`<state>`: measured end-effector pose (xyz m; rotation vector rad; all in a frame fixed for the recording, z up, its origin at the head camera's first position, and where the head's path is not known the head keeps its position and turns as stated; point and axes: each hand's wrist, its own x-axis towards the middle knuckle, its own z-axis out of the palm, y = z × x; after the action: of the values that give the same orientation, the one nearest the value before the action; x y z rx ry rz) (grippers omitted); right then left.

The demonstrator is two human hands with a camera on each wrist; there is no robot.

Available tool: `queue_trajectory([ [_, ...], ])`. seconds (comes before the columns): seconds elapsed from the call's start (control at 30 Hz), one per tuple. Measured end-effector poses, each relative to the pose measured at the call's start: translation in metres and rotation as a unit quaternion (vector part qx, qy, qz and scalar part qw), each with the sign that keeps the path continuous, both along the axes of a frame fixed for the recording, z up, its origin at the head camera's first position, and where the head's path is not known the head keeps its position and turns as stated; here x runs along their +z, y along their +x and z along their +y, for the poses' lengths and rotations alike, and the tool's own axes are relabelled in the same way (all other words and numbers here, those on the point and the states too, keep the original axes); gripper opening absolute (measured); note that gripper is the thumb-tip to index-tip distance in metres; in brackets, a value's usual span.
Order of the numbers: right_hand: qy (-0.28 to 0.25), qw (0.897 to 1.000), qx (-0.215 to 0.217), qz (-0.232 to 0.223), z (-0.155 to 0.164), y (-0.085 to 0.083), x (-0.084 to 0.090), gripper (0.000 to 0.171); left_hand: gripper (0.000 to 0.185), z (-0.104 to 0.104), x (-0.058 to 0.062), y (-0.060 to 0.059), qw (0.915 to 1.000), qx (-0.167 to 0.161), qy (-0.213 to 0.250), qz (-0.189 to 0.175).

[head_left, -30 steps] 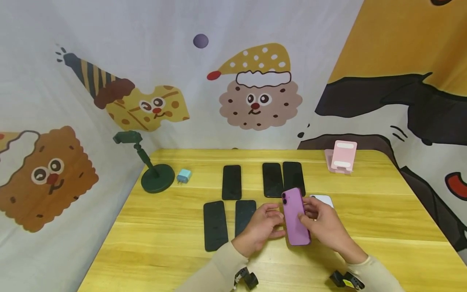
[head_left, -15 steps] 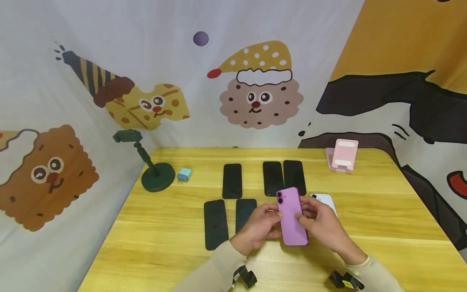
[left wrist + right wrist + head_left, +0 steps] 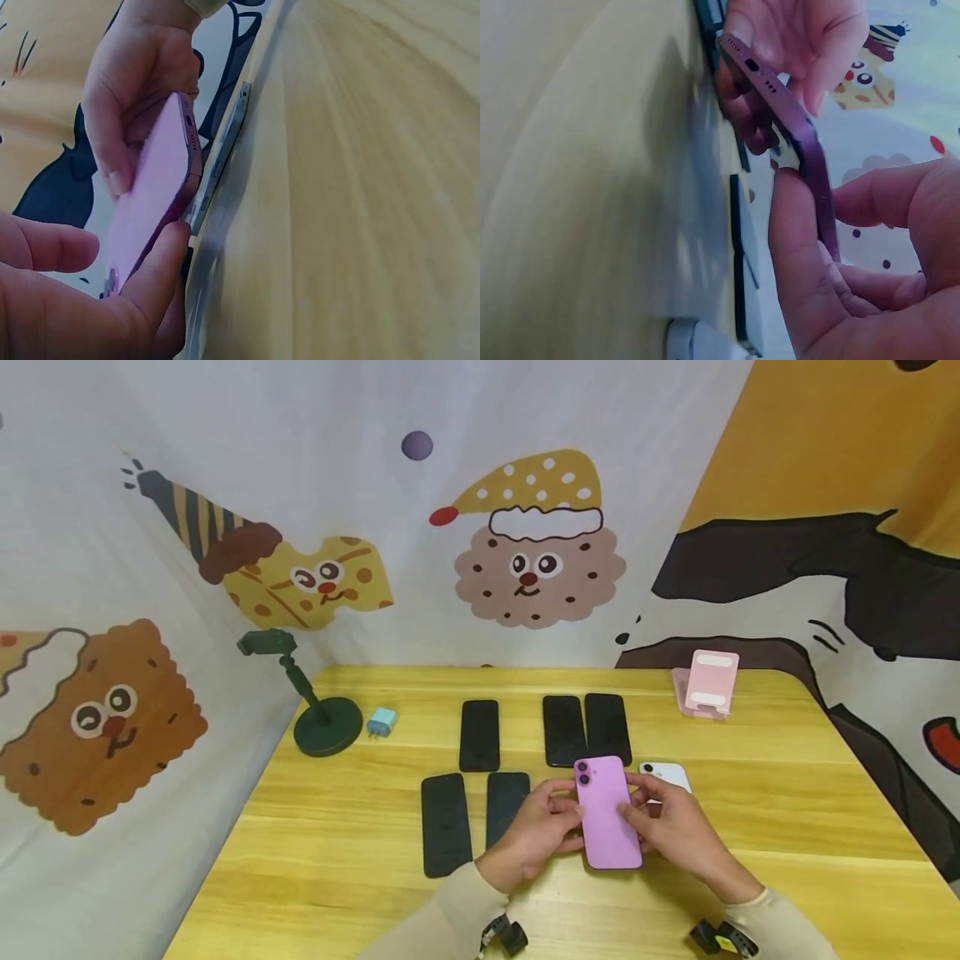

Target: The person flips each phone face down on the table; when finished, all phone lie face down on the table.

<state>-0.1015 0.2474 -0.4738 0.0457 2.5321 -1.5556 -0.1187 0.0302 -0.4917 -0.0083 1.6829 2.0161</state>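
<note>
We see both hands holding a purple phone [image 3: 606,814] back side up, just above the worktop [image 3: 787,793] near its front edge. The left hand [image 3: 534,833] pinches the phone's left edge with curled fingers and thumb; the right hand [image 3: 678,831] grips the right edge the same way.

Around them lie five dark phones, screens up: two [image 3: 446,823] [image 3: 506,797] to the left of the hands, one [image 3: 480,735] farther back, and a pair [image 3: 564,730] [image 3: 607,727] side by side just behind the purple phone. A white phone [image 3: 667,773] lies partly hidden behind the right hand. At the back stand a pink stand [image 3: 708,683], a green holder [image 3: 315,710] and a small blue charger [image 3: 381,722], all well apart from the hands.

The second dark phone's near end is covered by the left hand. In the wrist views we can only make out the purple phone's edge [image 3: 161,176] [image 3: 787,112], its bottom ports, and blurred dark phones beneath.
</note>
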Motion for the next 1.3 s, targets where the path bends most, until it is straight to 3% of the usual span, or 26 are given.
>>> queue_trajectory([
  [0.27,0.025,1.000,0.004,-0.015,0.004,-0.003,-0.011,0.059,0.050,0.005,-0.002,0.000,0.9997,0.002,-0.023,0.005],
  [0.6,0.071,0.997,0.006,-0.007,0.003,-0.005,-0.019,0.055,0.051,0.008,0.005,0.001,0.9921,-0.057,-0.083,0.075],
  [0.9,0.111,0.993,0.028,0.014,-0.001,-0.005,-0.018,0.059,0.054,0.005,0.009,0.003,0.9864,-0.057,-0.123,0.093],
  [1.07,0.121,0.992,0.028,0.019,-0.001,-0.004,-0.017,0.057,0.052,0.004,0.007,0.003,0.9876,-0.049,-0.119,0.089],
  [1.3,0.092,0.995,0.023,0.009,0.000,-0.002,-0.014,0.050,0.061,0.001,0.004,0.002,0.9915,-0.044,-0.096,0.076],
])
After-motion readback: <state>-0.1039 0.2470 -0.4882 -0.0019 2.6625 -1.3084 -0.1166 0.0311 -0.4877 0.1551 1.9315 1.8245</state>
